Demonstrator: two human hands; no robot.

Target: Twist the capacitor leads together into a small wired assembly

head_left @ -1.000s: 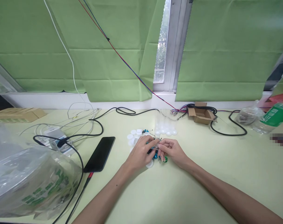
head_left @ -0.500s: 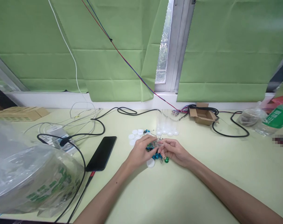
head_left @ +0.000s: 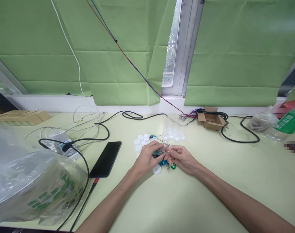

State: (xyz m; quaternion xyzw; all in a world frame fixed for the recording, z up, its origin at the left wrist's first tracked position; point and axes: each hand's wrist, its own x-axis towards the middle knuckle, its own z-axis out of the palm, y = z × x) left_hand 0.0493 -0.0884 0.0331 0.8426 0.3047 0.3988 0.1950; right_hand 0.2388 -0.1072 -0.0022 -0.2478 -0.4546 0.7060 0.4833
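My left hand (head_left: 148,155) and my right hand (head_left: 183,158) meet over a small heap in the middle of the table. Between their fingertips are thin, shiny metal pieces (head_left: 164,149), too small to tell apart. The left fingers are curled round over the heap, partly hiding what they grip. On the other side, my right thumb and forefinger pinch one thin metal piece. Round blue beads (head_left: 163,162) lie beneath my hands, and a shiny green ball (head_left: 173,166) sits below my right fingers. A white round cap (head_left: 157,169) lies near my left wrist.
More white caps (head_left: 140,141) lie beyond my left hand, and clear tubes (head_left: 174,133) stand behind. A black phone (head_left: 106,159), a plastic bag (head_left: 35,184) and cables are at left. A small cardboard box (head_left: 211,121) and a bottle (head_left: 287,124) are at right.
My fingertips and the thin metal pieces between them have shifted only slightly. Both hands stay over the same heap.
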